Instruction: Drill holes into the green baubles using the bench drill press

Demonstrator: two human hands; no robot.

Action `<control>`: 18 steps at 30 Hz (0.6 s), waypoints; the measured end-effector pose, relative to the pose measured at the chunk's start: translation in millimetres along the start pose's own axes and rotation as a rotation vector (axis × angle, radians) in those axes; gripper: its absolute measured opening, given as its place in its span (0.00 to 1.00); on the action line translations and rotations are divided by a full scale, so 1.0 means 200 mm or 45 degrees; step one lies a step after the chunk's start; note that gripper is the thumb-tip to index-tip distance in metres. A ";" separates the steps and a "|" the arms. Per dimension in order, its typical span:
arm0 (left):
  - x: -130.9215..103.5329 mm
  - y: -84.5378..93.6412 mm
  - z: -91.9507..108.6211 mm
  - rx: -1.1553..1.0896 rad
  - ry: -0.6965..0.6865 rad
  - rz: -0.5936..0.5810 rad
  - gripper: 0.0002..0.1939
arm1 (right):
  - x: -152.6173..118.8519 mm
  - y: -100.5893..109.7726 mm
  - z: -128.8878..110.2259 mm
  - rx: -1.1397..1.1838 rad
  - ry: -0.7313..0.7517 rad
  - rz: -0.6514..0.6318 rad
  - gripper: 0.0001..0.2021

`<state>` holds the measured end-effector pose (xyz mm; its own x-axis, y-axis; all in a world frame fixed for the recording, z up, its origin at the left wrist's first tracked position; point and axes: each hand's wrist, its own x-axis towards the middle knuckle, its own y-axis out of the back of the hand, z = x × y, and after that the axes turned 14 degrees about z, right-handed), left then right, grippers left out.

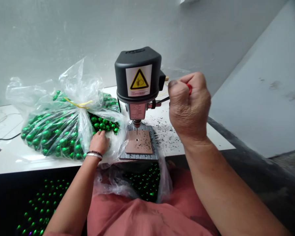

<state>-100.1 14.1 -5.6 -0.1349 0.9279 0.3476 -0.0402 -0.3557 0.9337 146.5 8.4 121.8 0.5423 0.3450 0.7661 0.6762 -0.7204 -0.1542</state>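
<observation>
A small drill press (138, 73) with a black housing and a warning label stands on the white table. Its thin bit points down at a brown board (139, 147) with a small hole, strewn with dark shavings. My right hand (190, 106) is wrapped round the red-ended feed lever at the machine's right. On the left lies a clear plastic bag (82, 88) of shiny green balls (48, 134), tied with a yellow strip and torn open at the side. My left hand (99, 142) reaches into that opening beside the balls, fingers curled; what they hold is hidden.
Dark shavings (168, 129) lie on the table right of the machine. More green balls (148, 180) show in plastic below the table edge, and others (41, 203) at lower left. A black cable (6, 139) runs at the far left.
</observation>
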 end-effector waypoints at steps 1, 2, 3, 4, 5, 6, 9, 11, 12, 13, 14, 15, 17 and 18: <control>-0.01 0.00 -0.02 0.077 -0.029 -0.043 0.24 | 0.00 0.00 0.00 0.006 -0.007 -0.002 0.09; -0.03 0.00 -0.03 0.138 -0.046 -0.078 0.26 | -0.01 0.00 0.00 0.007 -0.014 -0.001 0.08; -0.04 0.00 -0.04 0.188 -0.052 -0.098 0.27 | -0.01 0.01 0.00 0.009 -0.016 0.003 0.08; -0.05 0.00 -0.03 0.226 -0.050 -0.111 0.28 | -0.02 0.01 0.00 0.012 -0.015 0.010 0.08; -0.06 0.00 -0.01 0.250 -0.048 -0.125 0.28 | -0.03 0.01 0.00 0.017 -0.006 0.018 0.08; -0.06 0.00 0.01 0.256 -0.048 -0.142 0.27 | -0.03 0.01 0.00 0.021 0.004 0.024 0.08; -0.06 -0.03 0.07 0.119 -0.106 -0.181 0.27 | -0.05 0.02 0.00 0.026 0.011 0.010 0.09; -0.06 -0.05 0.10 -0.033 -0.150 -0.194 0.27 | -0.05 0.02 0.00 0.019 -0.005 0.003 0.08; -0.05 -0.05 0.11 -0.112 -0.149 -0.189 0.27 | -0.06 0.02 0.00 0.017 -0.013 0.007 0.08; -0.05 -0.05 0.11 -0.203 -0.123 -0.164 0.26 | -0.06 0.02 0.00 0.017 -0.018 0.011 0.08; -0.05 -0.04 0.11 -0.321 -0.066 -0.123 0.25 | -0.06 0.02 0.00 0.021 -0.019 0.015 0.08; -0.04 -0.03 0.11 -0.487 0.028 -0.076 0.24 | -0.06 0.02 0.00 0.023 -0.017 0.020 0.08; -0.03 0.02 0.11 -1.012 0.353 -0.062 0.22 | -0.06 0.02 0.00 0.020 -0.002 0.032 0.08; -0.03 0.06 0.11 -1.280 0.523 -0.103 0.19 | -0.06 0.02 0.00 0.015 0.010 0.041 0.08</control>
<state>-78.4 6.2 4.5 -0.4089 0.9107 0.0587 -0.8301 -0.3979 0.3907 143.2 1.9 111.7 0.5603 0.3171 0.7652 0.6643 -0.7239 -0.1864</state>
